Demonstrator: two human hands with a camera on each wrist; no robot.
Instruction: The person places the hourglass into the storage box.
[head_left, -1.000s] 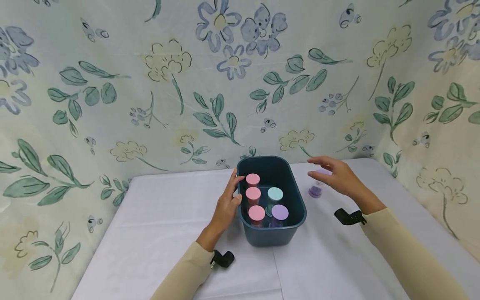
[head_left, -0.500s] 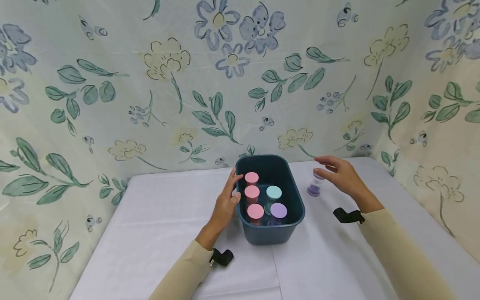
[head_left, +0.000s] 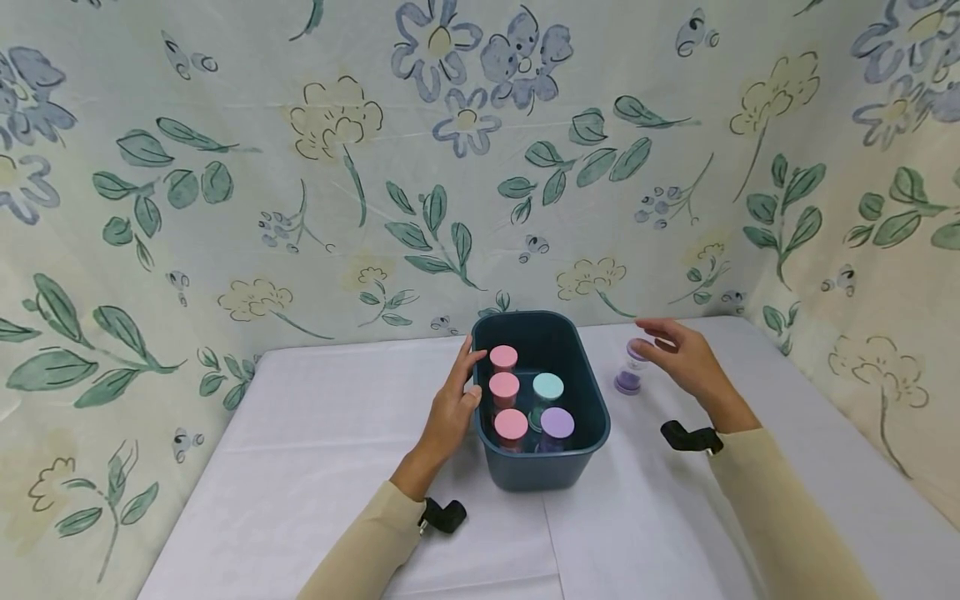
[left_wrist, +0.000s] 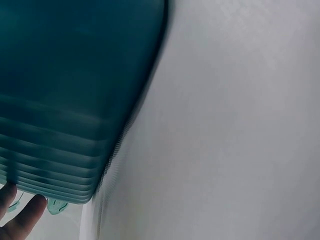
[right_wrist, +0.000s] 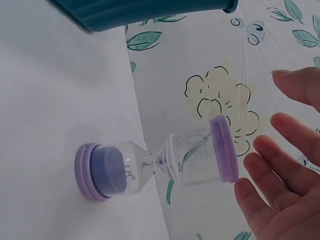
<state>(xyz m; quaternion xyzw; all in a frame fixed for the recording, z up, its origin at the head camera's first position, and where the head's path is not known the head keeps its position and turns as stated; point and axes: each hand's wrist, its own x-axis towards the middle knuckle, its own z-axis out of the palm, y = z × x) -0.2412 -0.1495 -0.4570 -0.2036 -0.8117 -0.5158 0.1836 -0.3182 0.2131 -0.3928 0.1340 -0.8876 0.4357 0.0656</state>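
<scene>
A sand timer (head_left: 627, 381) with purple caps and purple sand in its lower bulb stands upright on the white cloth, right of a dark teal bin. My right hand (head_left: 686, 362) is beside its top cap, fingers spread and thumb apart. In the right wrist view the fingertips are right at the cap of the sand timer (right_wrist: 165, 162), and the palm is bare. My left hand (head_left: 450, 400) rests along the left wall of the bin (head_left: 536, 471), fingertips at the rim. In the left wrist view, two fingers (left_wrist: 30, 215) show by the bin's ribbed wall (left_wrist: 55, 165).
Inside the bin are three pink-capped timers (head_left: 506, 389), a light-blue-capped one (head_left: 548, 385) and a purple-capped one (head_left: 557, 423). White cloth (head_left: 337, 433) covers the table. A floral curtain (head_left: 450, 208) hangs behind and on both sides.
My right hand has shifted slightly right, uncovering more of the sand timer's top. The timer, the bin and my left hand keep their places.
</scene>
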